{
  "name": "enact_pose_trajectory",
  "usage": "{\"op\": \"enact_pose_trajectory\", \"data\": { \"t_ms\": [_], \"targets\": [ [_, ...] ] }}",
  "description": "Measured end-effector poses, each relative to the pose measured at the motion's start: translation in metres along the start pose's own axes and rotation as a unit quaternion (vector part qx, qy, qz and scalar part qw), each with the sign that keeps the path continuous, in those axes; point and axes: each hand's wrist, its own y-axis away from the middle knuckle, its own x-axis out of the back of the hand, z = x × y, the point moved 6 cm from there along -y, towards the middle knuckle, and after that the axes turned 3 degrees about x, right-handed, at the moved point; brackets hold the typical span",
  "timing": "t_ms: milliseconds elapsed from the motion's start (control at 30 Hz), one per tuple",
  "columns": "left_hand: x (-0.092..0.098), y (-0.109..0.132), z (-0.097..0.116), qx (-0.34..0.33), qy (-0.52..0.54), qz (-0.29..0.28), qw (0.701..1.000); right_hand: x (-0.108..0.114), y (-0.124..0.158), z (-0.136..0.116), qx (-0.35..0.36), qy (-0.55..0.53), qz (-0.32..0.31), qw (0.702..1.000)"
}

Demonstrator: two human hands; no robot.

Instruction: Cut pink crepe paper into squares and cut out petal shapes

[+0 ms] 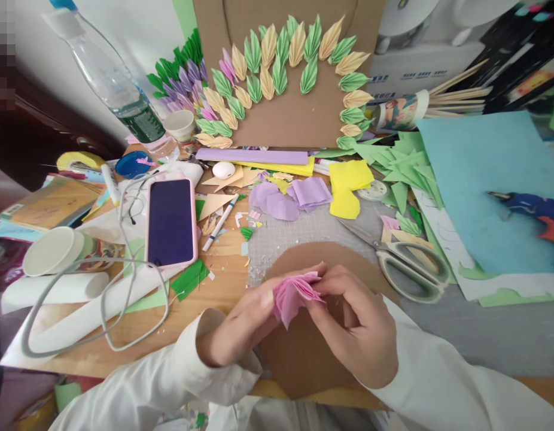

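A pink folded-paper flower (292,298) with layered, ruffled edges is between my two hands, above a round piece of brown cardboard (299,365). My left hand (247,317) grips it from the left, thumb on the near face. From the right, my right hand (360,320) pinches its edge between thumb and forefinger. Both palms hide part of the paper. Scissors (411,269) lie with handles spread, to the right of my right hand.
Behind stands a cardboard panel (286,123) edged with pleated green and cream paper leaves. A phone (171,222), looping white cable (104,335) and tipped paper cup (57,251) are left. Water bottle (133,114) stands back left; a glue gun (532,206) lies right on blue paper (465,179).
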Motion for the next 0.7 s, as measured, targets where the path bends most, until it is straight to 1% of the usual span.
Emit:
{"op": "enact_pose_trajectory", "data": {
  "t_ms": [100, 133, 267, 367, 533, 600, 700],
  "targets": [
    [-0.004, 0.000, 0.010, -0.031, -0.044, -0.040, 0.998, -0.001, 0.000, 0.002, 0.007, -0.002, -0.005, 1.000],
    [-0.005, 0.000, 0.012, -0.036, -0.065, -0.040, 0.996, -0.001, 0.000, 0.002, 0.007, 0.001, -0.007, 1.000],
    [-0.003, -0.002, 0.012, -0.027, -0.112, 0.003, 0.993, 0.001, 0.002, 0.003, -0.004, 0.014, -0.001, 1.000],
    [-0.003, -0.002, 0.009, -0.032, -0.107, 0.012, 0.994, 0.000, 0.003, 0.001, -0.001, 0.030, -0.002, 1.000],
    [0.000, 0.000, 0.006, -0.056, -0.109, 0.003, 0.992, 0.010, 0.001, -0.004, 0.038, 0.030, 0.068, 0.997],
    [0.000, 0.000, 0.007, -0.061, -0.118, 0.001, 0.991, 0.012, -0.001, -0.007, 0.058, 0.052, 0.068, 0.995],
    [-0.002, 0.000, 0.012, -0.063, -0.131, -0.001, 0.989, 0.014, -0.003, -0.014, 0.095, 0.080, 0.048, 0.991]
  ]
}}
